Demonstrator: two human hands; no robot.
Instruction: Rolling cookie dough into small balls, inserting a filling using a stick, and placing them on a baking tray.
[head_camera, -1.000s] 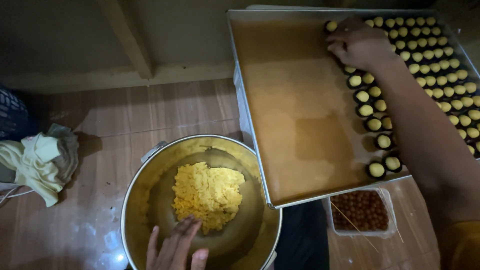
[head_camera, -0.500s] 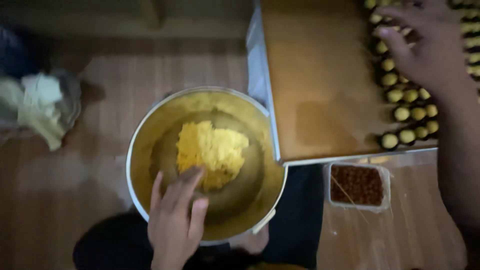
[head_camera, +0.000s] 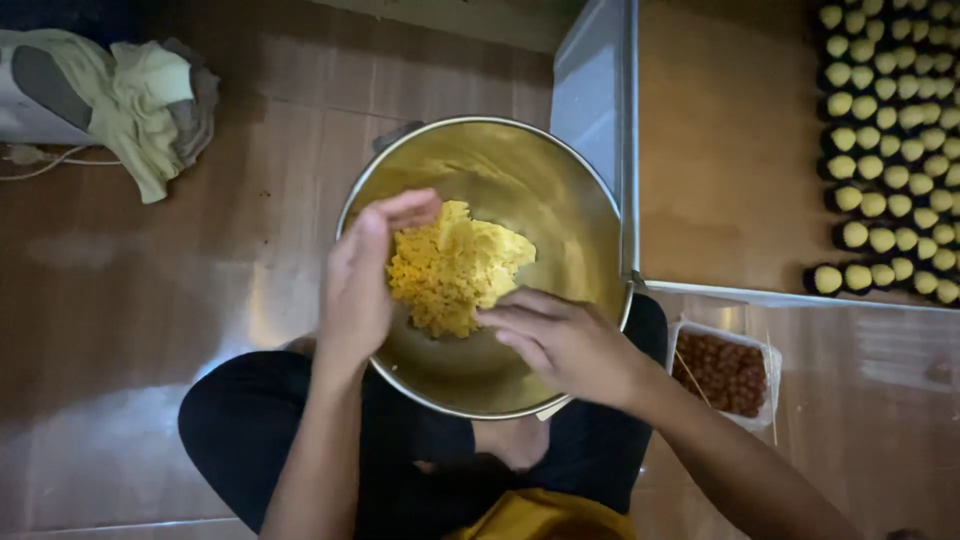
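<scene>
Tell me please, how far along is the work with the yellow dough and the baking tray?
Done: many rows of small yellow balls fill the right part of the baking tray. In hand: the left hand and right hand are both at the yellow dough in the metal bowl. Left: a good lump of dough remains, and much of the tray is bare.

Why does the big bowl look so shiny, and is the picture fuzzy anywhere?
In the head view, the metal bowl mirrors warm light, so its inside glows gold; the yellow dough and both hands look sharp; the room is dim, and the tray looks shadowy brown.
</scene>
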